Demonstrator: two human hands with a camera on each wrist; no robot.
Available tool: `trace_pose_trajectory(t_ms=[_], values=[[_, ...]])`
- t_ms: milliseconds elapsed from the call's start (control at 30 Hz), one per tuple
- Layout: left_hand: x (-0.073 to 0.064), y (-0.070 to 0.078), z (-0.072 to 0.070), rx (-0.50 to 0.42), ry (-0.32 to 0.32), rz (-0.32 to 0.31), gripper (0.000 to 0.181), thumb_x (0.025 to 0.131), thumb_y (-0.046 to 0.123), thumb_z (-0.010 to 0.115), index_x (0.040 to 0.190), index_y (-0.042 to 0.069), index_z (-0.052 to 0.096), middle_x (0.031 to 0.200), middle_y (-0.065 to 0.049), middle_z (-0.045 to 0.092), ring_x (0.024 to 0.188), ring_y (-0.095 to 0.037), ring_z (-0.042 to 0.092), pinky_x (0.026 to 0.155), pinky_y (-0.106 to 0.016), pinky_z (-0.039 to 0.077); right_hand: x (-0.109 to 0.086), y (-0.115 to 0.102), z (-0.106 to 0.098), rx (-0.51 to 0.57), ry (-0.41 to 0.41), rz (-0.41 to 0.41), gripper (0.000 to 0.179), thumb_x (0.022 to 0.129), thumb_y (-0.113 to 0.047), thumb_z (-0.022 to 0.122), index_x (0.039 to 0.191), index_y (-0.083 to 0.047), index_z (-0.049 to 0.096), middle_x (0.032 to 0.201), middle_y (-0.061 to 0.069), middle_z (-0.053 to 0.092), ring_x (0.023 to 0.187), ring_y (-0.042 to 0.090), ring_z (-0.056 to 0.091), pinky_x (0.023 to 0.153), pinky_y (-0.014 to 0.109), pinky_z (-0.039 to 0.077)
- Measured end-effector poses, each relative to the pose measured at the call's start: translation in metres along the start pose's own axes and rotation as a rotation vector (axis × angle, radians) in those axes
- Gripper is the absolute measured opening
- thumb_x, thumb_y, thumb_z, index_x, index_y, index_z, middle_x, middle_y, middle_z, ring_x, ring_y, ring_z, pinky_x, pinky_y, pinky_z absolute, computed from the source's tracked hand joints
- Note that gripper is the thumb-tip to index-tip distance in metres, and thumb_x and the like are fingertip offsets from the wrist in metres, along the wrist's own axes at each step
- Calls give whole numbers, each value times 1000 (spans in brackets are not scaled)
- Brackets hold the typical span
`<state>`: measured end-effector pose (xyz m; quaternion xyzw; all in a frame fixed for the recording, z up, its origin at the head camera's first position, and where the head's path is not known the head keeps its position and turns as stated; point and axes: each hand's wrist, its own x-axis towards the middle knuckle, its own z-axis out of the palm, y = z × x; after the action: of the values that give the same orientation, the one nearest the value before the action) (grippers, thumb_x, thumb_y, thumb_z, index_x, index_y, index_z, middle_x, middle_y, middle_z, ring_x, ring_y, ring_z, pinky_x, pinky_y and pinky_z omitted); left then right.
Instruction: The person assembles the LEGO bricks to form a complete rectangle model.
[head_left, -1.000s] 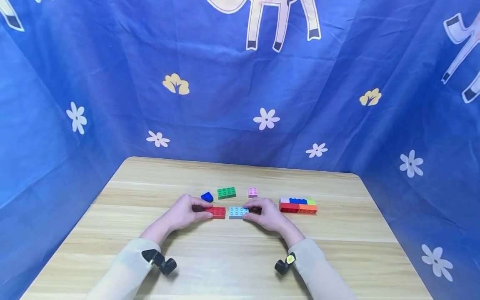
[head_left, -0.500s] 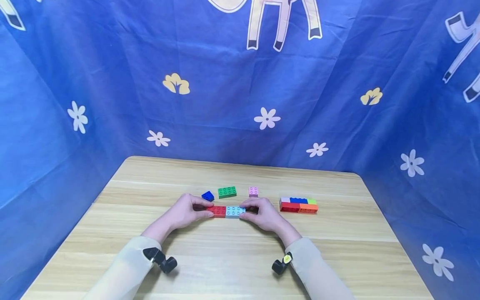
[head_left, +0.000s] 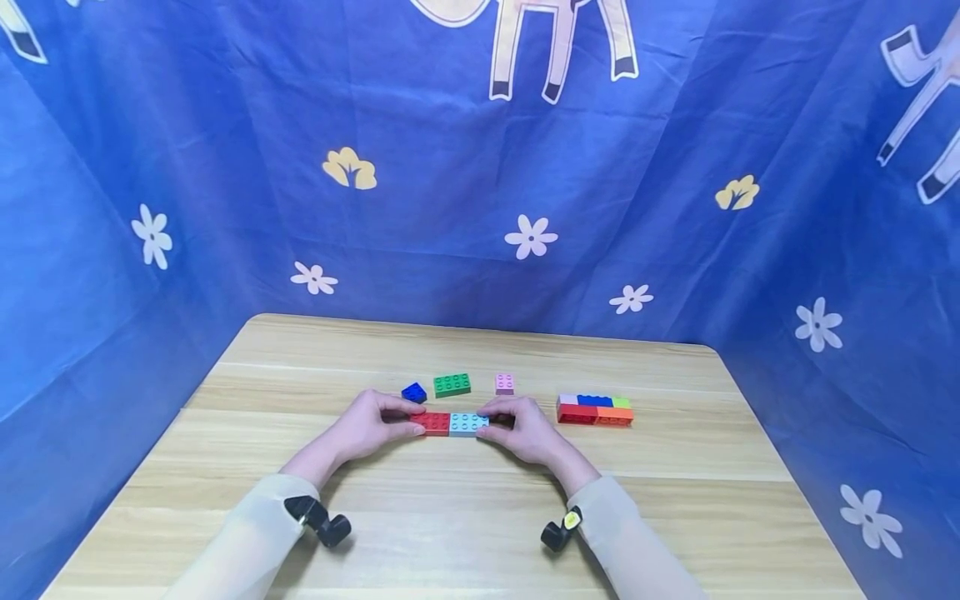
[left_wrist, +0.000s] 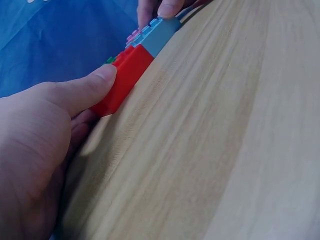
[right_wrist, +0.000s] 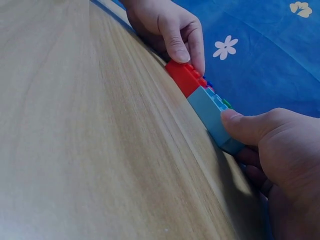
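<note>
Left hand: the left hand (head_left: 365, 427) rests on the table (head_left: 465, 533) and pinches the outer end of the red brick (head_left: 433, 423) between thumb and fingers; its grip is closed around that end, thumb on the near side.
Right hand: the right hand (head_left: 525, 428) mirrors it, pinching the outer end of the light blue brick (head_left: 467, 423); the right wrist view shows the thumb pressed on the near side wall.
Red brick: flat on the table, studs up, near the middle of the table and just in front of the loose bricks.
Light blue brick: flat on the table, studs up, its end touching the red brick's end so the two form one straight row.
Dark blue brick: a small dark blue brick (head_left: 414, 392) lies just behind the left hand's fingers.
Green brick: a green brick (head_left: 452, 384) sits behind the joined pair, apart from it.
Pink brick: a small pink brick (head_left: 505, 383) lies behind the right hand's fingers.
Built block: a multicoloured block (head_left: 595, 410) of red, orange, white, blue and light green bricks stands to the right, well apart from the right hand.
Backdrop: a blue cloth (head_left: 480, 167) with white flowers hangs around the table.
</note>
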<state>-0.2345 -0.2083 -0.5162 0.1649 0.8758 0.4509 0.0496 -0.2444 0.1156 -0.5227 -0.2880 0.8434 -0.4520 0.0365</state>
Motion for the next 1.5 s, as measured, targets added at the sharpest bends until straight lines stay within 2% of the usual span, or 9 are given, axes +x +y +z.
trace_pose_trajectory(t_ms=[267, 467, 733, 967, 1200, 1333, 1500], values=[[0, -1, 1, -2, 8, 7, 36, 86, 33, 91, 117, 17, 83, 119, -4, 77, 120, -31, 67, 106, -55, 48, 0, -2, 1, 13, 7, 7, 31, 92, -19, 86, 121, -11, 80, 116, -5, 74, 111, 12, 66, 99, 33, 53], [-2, -2, 2, -2, 18, 35, 37, 86, 32, 91, 118, 16, 83, 119, -4, 77, 120, -31, 68, 107, -55, 48, 0, -1, 1, 5, 5, 6, 31, 92, -21, 86, 122, -12, 80, 116, -7, 74, 111, 11, 65, 100, 33, 52], [-4, -1, 1, 16, 20, 27, 37, 87, 33, 90, 118, 17, 82, 119, -3, 77, 116, -27, 69, 102, -49, 51, 1, 0, -1, 2, -18, 5, 34, 93, -24, 86, 124, -12, 79, 117, -6, 74, 109, 11, 66, 98, 33, 53], [-6, -1, 2, 1, 20, 39, 37, 87, 33, 90, 119, 16, 82, 118, -4, 77, 112, -24, 70, 100, -48, 52, 1, -9, -10, 3, -27, 37, 42, 92, -25, 86, 129, -9, 76, 124, -2, 74, 119, 18, 65, 107, 42, 49], [-6, -1, 3, 2, 19, 42, 36, 87, 33, 90, 118, 16, 82, 115, -1, 78, 108, -20, 70, 96, -44, 54, 6, -14, -22, 89, -21, 21, 40, 95, -20, 82, 130, -2, 74, 122, 10, 75, 112, 21, 70, 102, 39, 54], [-5, -1, 3, 9, 21, 48, 35, 87, 33, 90, 118, 16, 83, 113, 0, 79, 108, -20, 70, 97, -44, 53, 12, -15, -28, 127, -18, 12, 42, 95, -19, 83, 130, 0, 72, 126, 11, 72, 116, 22, 68, 104, 36, 53], [-5, -1, 4, 12, 22, 54, 36, 87, 34, 90, 118, 17, 83, 114, 1, 79, 111, -22, 70, 99, -47, 53, 22, -16, -36, 153, -4, -11, 42, 94, -17, 83, 130, 3, 72, 127, 10, 72, 118, 32, 68, 106, 47, 52]])
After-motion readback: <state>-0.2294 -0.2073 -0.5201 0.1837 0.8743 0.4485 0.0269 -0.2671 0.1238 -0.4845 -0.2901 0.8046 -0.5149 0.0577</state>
